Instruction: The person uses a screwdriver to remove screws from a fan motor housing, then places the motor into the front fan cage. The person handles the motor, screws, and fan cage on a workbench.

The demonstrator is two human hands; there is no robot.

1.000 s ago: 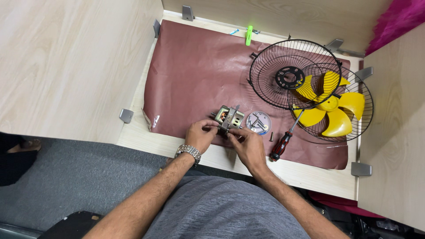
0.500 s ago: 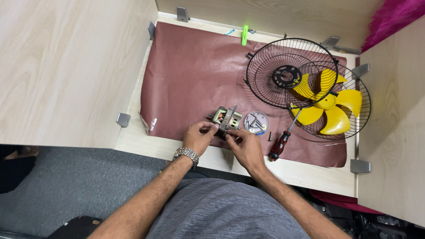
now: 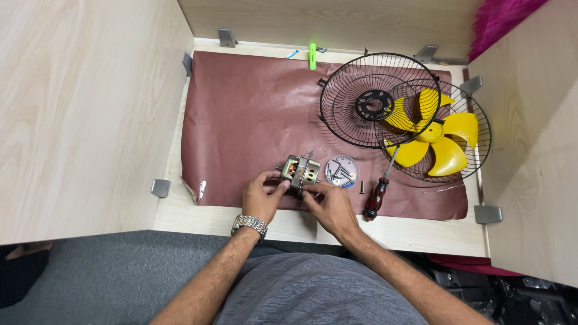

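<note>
A small metal fan motor (image 3: 300, 171) with copper windings rests on the brown mat (image 3: 241, 120) near its front edge. My left hand (image 3: 260, 197), with a metal watch on the wrist, grips the motor's left side with its fingertips. My right hand (image 3: 328, 207) pinches the motor's front right side. Just right of the motor lies a round grey dish (image 3: 342, 171) with several screws in it.
A red-and-black-handled screwdriver (image 3: 379, 191) lies right of the dish, a loose screw (image 3: 362, 187) beside it. Two black wire fan guards (image 3: 373, 99) and a yellow fan blade (image 3: 436, 135) sit at the back right. A green clip (image 3: 312, 55) lies at the mat's far edge. Wooden walls enclose the table.
Both hands stay on the motor with only small finger movements. The view has shifted slightly.
</note>
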